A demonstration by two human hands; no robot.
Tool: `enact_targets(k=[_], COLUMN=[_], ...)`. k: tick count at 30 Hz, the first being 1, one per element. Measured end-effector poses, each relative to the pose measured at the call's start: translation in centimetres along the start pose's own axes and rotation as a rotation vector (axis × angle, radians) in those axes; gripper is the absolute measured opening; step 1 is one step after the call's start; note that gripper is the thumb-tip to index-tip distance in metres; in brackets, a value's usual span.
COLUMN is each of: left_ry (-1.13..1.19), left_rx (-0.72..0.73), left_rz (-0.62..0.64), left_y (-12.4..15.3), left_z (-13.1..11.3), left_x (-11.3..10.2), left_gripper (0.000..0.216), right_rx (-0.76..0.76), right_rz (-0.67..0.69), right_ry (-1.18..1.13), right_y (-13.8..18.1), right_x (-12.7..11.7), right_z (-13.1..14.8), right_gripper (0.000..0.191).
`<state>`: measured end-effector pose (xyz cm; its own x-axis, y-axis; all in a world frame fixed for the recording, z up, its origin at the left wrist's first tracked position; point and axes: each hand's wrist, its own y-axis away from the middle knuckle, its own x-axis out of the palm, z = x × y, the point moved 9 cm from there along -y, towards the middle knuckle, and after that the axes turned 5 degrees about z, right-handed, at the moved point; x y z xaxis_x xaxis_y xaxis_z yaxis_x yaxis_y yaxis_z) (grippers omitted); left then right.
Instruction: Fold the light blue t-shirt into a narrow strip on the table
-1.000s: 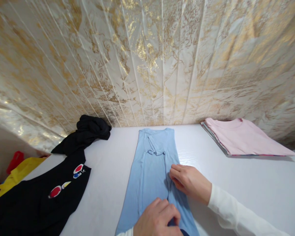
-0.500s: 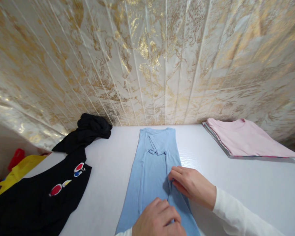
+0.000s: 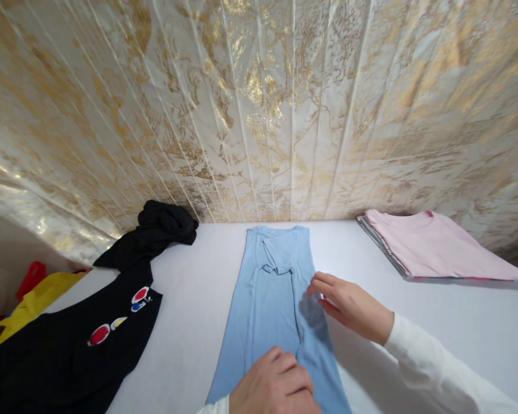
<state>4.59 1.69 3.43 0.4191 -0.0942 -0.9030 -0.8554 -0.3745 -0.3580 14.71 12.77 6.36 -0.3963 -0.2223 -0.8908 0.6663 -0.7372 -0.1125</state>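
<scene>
A light blue T-shirt (image 3: 274, 310) lies lengthwise on the white table, its sides folded inward and a short sleeve turned over near the far end. My left hand (image 3: 276, 384) is at the near part of the shirt, fingers curled down on the cloth; the fingertips are hidden. Over the shirt's right edge, my right hand (image 3: 351, 305) hovers with thumb and fingers apart, casting a shadow on the fabric and holding nothing.
On the right is a stack of folded clothes, a pink T-shirt (image 3: 440, 244) on top. A black garment with a colourful print (image 3: 69, 345) and a bunched black cloth (image 3: 166, 224) lie left, beside a yellow item (image 3: 43, 299). A gold-patterned curtain (image 3: 259, 115) hangs behind the table (image 3: 185, 322).
My right hand has let go of the folded edge, lifting and moving to the right, away from the shirt's middle. My left hand has barely shifted.
</scene>
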Motion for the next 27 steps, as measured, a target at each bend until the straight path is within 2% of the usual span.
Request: enact_targets(k=[3,7,12,15,17,21,24,27], left_ry=[0.082,0.13,0.158,0.141,0.096,-0.128,-0.303,-0.41], left_rx=[-0.009,-0.014,-0.049,0.004,0.08,0.195,0.228,0.26], left_rz=[0.09,0.142,0.113,0.047,0.05,0.148,0.172,0.137], left_y=[0.0,0.0,0.0,-0.2,-0.8,-2.3,-2.7,-2.0], left_z=[0.8,1.3,1.7,1.5,1.0,0.6,0.9,1.0], left_x=[0.9,1.3,1.0,0.2,-0.3,-0.8,-0.5,0.7], left_gripper=[0.014,0.012,0.013,0.015,0.022,0.029,0.031,0.034], right_rx=[0.024,0.014,0.109,0.076,0.024,-0.002,0.049,0.16], right_rz=[-0.039,-0.045,-0.157,-0.151,-0.153,-0.187,-0.14,-0.074], right_ry=[0.029,0.141,0.227,0.223,0.204,0.192,0.254,0.343], right_y=[-1.2,-3.7,-5.7,-5.5,-4.9,-3.2,-2.9,-4.5], right_x=[-0.5,0.6,0.1,0.3,0.7,1.6,2.5,2.5], right_z=[-1.6,-2.9,-5.7,-5.5,-4.7,-4.5,-6.3,-9.4], right_gripper=[0.027,0.017,0.014,0.016,0.021,0.035,0.043,0.049])
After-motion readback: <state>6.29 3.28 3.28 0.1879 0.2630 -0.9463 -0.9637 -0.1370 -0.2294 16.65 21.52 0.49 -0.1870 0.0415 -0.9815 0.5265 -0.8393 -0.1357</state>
